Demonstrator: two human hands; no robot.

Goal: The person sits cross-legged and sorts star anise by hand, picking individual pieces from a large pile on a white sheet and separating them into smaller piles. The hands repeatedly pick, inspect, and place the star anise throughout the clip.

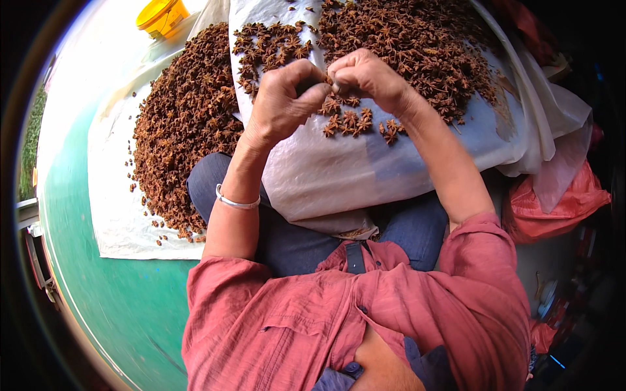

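Observation:
My left hand [288, 100] and my right hand [370, 78] meet fingertip to fingertip above the sheet-covered surface before me. Pinched between them is a small brown piece of star anise [330, 82], mostly hidden by the fingers. Just below the hands lie several loose star anise pods [353, 123] on the pale plastic sheet [323, 171]. Beyond my right hand spreads a large heap of dried star anise [406, 44]. A smaller scatter of pods [274, 44] rests past my left hand.
Left of my knee, a big pile of star anise [176, 122] covers a white sheet [122, 215] on the green floor [146, 298]. A yellow bucket [160, 17] stands at the far left. Red plastic bags [552, 205] sit on the right.

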